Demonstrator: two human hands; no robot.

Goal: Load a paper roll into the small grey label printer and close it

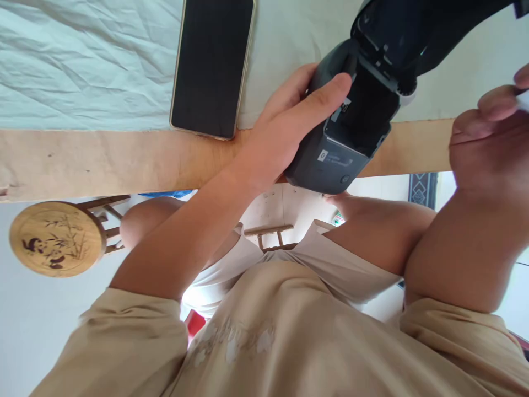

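Note:
My left hand (295,107) is wrapped round a dark handheld device (330,160), thumb along its side edge. It looks like a portable receipt printer. Its black lid (397,33) stands hinged up, baring a glossy hollow compartment, and a small white label sits on the lower casing. At the right edge of the view, my right hand (491,132) is raised apart from the device with its fingers curled. A bit of something white (524,100) shows at its fingertips, mostly cut off by the frame.
A phone (212,66) with a dark screen lies on the pale wrinkled cloth (82,60), overlapping the table's wooden edge (91,162). Below on the left is a round wooden stool (58,238) with a painted panda. My legs are under the table edge.

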